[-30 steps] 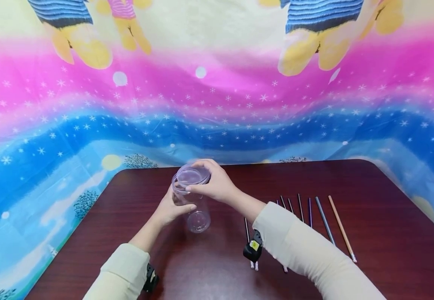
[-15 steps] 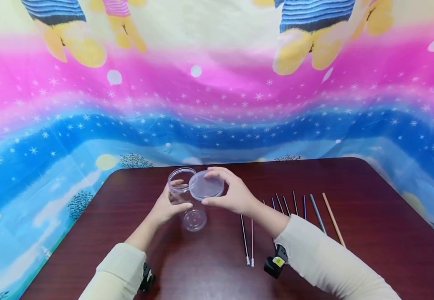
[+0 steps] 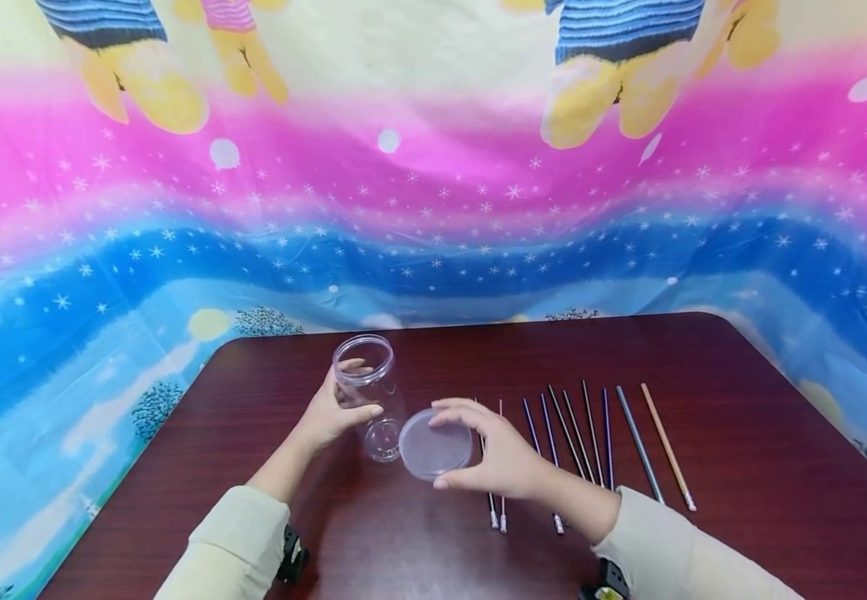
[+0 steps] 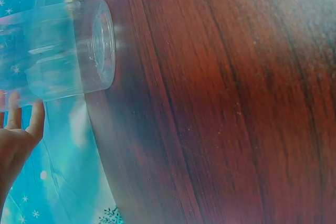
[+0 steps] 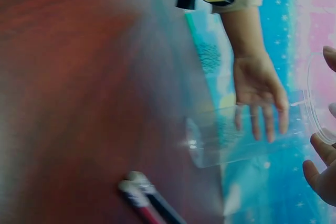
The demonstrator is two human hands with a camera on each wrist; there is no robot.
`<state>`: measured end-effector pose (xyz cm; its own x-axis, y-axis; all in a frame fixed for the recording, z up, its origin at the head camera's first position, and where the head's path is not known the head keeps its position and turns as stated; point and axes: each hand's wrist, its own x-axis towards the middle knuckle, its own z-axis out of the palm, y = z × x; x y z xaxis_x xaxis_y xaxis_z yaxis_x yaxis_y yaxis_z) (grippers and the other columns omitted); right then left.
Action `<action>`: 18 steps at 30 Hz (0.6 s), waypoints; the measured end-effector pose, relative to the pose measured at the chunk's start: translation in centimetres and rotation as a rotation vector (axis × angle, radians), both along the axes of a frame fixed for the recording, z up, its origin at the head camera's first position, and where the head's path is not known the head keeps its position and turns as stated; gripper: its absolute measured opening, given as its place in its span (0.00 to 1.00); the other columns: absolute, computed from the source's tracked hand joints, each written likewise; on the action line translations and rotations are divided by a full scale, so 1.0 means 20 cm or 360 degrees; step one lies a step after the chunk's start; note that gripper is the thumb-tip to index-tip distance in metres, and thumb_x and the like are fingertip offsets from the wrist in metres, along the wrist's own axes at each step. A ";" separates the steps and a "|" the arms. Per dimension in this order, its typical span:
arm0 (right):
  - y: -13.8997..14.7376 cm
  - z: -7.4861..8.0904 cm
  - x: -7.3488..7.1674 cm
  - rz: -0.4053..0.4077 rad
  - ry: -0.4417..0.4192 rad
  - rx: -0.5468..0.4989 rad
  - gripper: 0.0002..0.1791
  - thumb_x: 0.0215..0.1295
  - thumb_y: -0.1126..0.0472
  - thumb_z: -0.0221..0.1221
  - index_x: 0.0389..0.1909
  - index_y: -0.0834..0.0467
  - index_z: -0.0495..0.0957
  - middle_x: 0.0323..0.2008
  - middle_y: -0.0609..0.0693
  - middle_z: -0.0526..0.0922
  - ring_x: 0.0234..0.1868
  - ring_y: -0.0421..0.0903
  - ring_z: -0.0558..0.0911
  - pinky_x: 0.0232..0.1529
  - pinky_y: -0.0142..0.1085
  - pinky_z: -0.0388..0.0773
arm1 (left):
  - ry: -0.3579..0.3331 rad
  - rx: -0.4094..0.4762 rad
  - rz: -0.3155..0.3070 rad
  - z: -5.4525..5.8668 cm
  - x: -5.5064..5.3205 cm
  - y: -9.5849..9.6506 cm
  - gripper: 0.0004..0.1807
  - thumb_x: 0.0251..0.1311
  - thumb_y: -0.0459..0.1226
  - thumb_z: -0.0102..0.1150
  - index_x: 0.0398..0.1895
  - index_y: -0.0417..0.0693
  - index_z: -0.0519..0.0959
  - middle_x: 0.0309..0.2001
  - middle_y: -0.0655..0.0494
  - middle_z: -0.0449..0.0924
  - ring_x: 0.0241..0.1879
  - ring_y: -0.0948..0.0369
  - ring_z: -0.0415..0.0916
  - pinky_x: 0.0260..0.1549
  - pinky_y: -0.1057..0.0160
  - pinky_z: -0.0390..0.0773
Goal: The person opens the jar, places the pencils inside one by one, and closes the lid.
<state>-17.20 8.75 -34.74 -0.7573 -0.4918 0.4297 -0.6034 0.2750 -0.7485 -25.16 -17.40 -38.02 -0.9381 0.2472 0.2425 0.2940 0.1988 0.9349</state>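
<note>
My left hand (image 3: 327,412) grips a clear plastic jar (image 3: 387,392) round its side, thumb in front and fingers behind. The jar is uncapped, with its threaded mouth upward, and nothing shows inside it. Its base is at the tabletop in the left wrist view; whether it touches cannot be told. My right hand (image 3: 504,457) pinches a round, translucent lid (image 3: 432,446) by its edge, thumb below and fingers above. The lid is tilted, apart from the jar's mouth, to the right of the jar's lower part. In the right wrist view only part of the lid (image 5: 311,98) shows.
Several pencils lie in a row on the dark red wooden table (image 3: 253,400), to the right, including a tan pencil (image 3: 668,450) and a grey-blue pencil (image 3: 639,443). My right forearm passes over some of them. A patterned cloth (image 3: 433,192) hangs behind the table.
The lid has come off the jar's mouth in my right hand, moving right and down toward the pencils. My left hand keeps its hold on the jar, nearly in place.
</note>
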 end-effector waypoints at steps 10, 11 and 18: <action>0.03 -0.19 0.09 0.0142 0.0055 0.0143 0.29 0.39 0.55 0.72 0.46 0.52 0.75 0.55 0.50 0.73 0.55 0.48 0.72 0.52 0.38 0.70 | 0.0006 -0.0011 0.0013 0.01 0.00 -0.01 0.40 0.43 0.23 0.64 0.62 0.36 0.56 0.59 0.37 0.66 0.54 0.49 0.68 0.53 0.50 0.69; 0.03 -0.20 0.10 0.0149 0.0061 0.0165 0.29 0.39 0.54 0.72 0.46 0.51 0.75 0.55 0.50 0.73 0.55 0.47 0.72 0.52 0.38 0.70 | 0.0009 -0.0021 0.0017 0.01 0.00 -0.01 0.40 0.43 0.24 0.64 0.62 0.36 0.56 0.59 0.37 0.66 0.54 0.48 0.68 0.53 0.52 0.69; 0.02 -0.32 0.15 0.0215 0.0008 0.0334 0.28 0.40 0.52 0.71 0.45 0.51 0.75 0.55 0.53 0.73 0.54 0.47 0.73 0.52 0.37 0.70 | -0.0004 -0.0027 -0.0011 0.00 0.00 0.00 0.40 0.45 0.25 0.64 0.62 0.36 0.55 0.59 0.36 0.65 0.47 0.61 0.74 0.48 0.64 0.73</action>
